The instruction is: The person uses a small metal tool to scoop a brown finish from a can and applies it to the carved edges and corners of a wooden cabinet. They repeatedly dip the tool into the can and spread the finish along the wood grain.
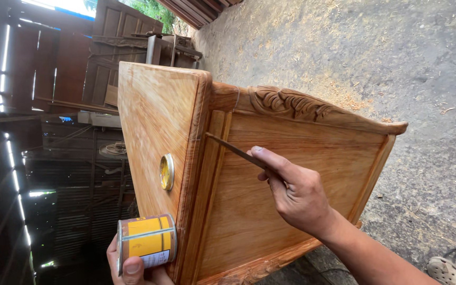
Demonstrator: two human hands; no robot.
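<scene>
yellow tin [146, 244] in left hand [133, 266]

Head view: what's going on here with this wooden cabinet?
A person works on a light wooden cabinet with carved trim, outdoors on bare ground. The right hand holds a thin tool, its tip at the joint where the top board meets the front panel. The left hand holds a small yellow can against the cabinet's top. The can's round lid lies on that top.
</scene>
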